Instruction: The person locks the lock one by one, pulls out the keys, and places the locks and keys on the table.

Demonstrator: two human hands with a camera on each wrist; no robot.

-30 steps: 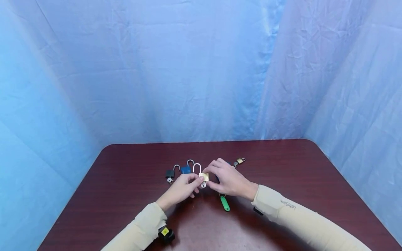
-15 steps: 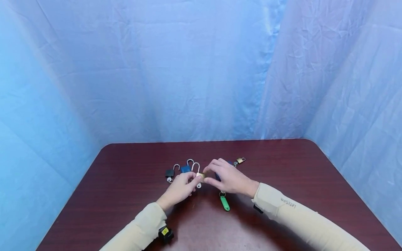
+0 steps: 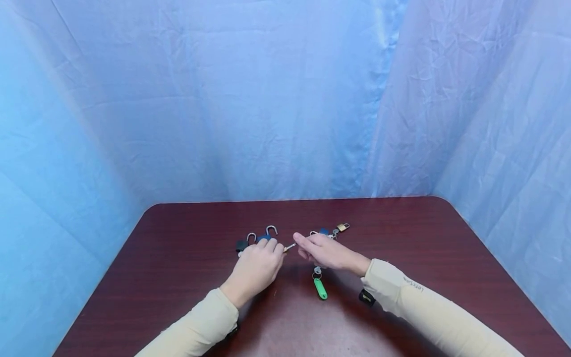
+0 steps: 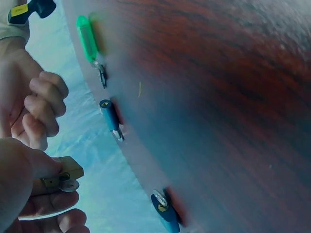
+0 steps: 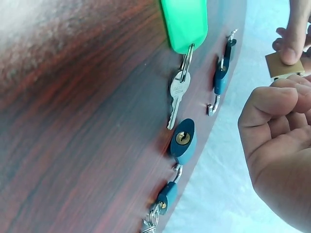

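My left hand (image 3: 277,249) grips a small brass padlock (image 4: 62,175) just above the dark red table (image 3: 401,238). A silver key (image 3: 290,246) sticks out of the lock's underside. The hand covers the shackle in the head view. My right hand (image 3: 304,246) hovers a short way right of the key with its fingers curled and holds nothing. In the right wrist view its knuckles sit below the brass padlock (image 5: 280,64), apart from it.
A green key tag (image 3: 319,288) with a key lies under my right wrist. A black padlock (image 3: 242,244) and a blue padlock (image 3: 265,237) lie behind my left hand. Blue-headed keys (image 3: 323,231) and a tiny brass padlock (image 3: 342,227) lie behind my right.
Both hands held the brass padlock before. My right hand has let go and drawn back to the right. My left hand has closed over the lock and turned it, so the shackle no longer shows.
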